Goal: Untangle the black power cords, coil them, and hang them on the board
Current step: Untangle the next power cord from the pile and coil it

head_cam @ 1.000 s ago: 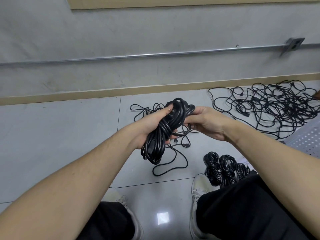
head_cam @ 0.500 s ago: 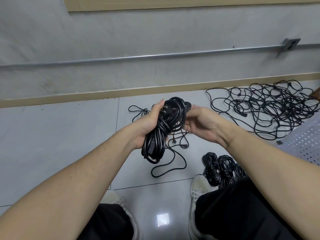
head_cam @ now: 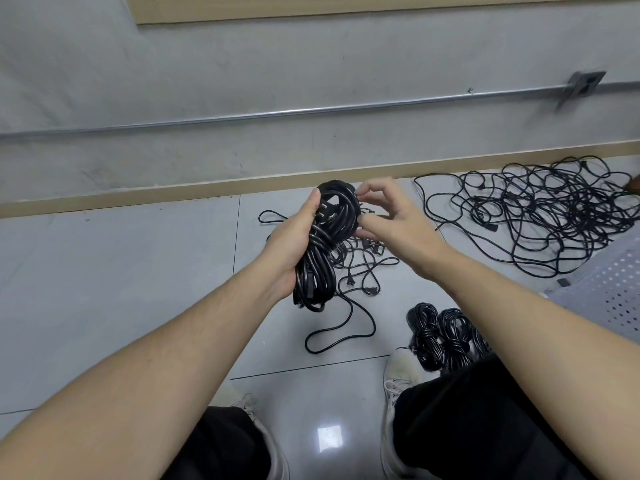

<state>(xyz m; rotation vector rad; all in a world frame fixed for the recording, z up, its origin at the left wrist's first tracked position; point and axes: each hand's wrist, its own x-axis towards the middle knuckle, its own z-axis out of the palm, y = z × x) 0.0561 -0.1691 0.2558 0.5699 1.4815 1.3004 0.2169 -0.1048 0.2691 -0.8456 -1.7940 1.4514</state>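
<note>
A coiled black power cord is upright in my left hand, which grips it round the middle with its plug near my thumb. My right hand is at the coil's upper right side, with curled fingers and thumb pinching the outer turns. Behind the coil, loose black cords lie on the floor tiles, one long loop trailing toward my feet. A big tangle of black cords is spread on the floor at the right, by the wall. Three finished coils lie beside my right shoe.
A white perforated panel lies at the right edge. The grey wall carries a metal pipe, and a wooden frame edge shows at the top. My shoes and black trousers fill the bottom.
My right hand has loosened from a full grip on the coil's top and drawn back to the right, now holding with fingertips only. The left hand keeps holding the coil.
</note>
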